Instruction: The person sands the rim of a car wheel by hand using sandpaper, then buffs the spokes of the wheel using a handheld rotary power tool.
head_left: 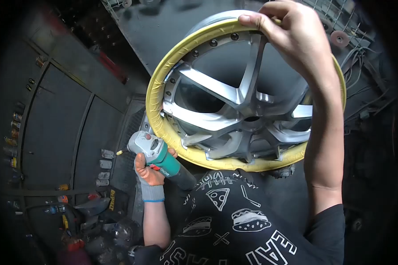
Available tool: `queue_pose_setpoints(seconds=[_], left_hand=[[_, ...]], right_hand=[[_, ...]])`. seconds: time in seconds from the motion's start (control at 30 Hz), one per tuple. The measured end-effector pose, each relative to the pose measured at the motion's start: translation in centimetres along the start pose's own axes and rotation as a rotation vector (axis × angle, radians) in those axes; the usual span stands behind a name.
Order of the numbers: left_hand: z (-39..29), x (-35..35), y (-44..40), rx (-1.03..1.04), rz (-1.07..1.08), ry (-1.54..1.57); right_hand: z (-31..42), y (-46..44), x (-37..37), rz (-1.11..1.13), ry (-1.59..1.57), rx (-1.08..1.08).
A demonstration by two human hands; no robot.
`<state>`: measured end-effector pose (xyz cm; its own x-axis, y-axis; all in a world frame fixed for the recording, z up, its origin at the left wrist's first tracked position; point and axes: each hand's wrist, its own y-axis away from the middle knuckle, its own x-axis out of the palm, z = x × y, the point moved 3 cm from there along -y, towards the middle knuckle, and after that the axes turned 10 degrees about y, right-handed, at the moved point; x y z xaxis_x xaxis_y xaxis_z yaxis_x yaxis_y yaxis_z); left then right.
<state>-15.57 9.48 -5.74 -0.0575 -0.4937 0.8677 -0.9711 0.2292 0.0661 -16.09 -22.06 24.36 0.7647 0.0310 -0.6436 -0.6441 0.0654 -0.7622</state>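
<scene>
A large alloy wheel (216, 117) with silver spokes faces me, tilted, its outer lip wrapped in wrinkled yellow tape (163, 128). My bare right hand (292, 24) grips the wheel's upper edge, thumb on the taped lip and the other fingers partly hidden behind. At the wheel's lower left, my left hand (150, 172) wears a grey glove with an orange palm. Its fingers wrap around a green power grinder (168, 163) with a grey metal head. A small yellowish tip (120, 153) sticks out left of that head; no spinning disc can be made out.
Bottles and cans (105, 165) lie or stand at the left, with a plastic-covered heap below them. Behind the wheel is a grey panel (150, 31). A wire rack and a round pinkish disc (339, 39) are at the upper right, above tangled cables (356, 66).
</scene>
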Motion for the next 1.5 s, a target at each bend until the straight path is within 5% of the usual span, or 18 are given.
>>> queue_pose_setpoints(seconds=[0.63, 1.03, 1.5], left_hand=[[-0.2, 1.8, 0.9, 0.002, 0.106, -0.028], [-0.8, 2.6, 1.5, -0.031, 0.15, 0.084], [-1.7, 1.7, 1.2, -0.121, 0.222, 0.04]], right_hand=[[-8.7, -3.1, 5.9, 0.344, -0.189, 0.136], [-9.7, -2.1, 5.5, 0.223, -0.117, -0.005], [-6.8, -1.2, 3.0, 0.181, -0.215, 0.069]])
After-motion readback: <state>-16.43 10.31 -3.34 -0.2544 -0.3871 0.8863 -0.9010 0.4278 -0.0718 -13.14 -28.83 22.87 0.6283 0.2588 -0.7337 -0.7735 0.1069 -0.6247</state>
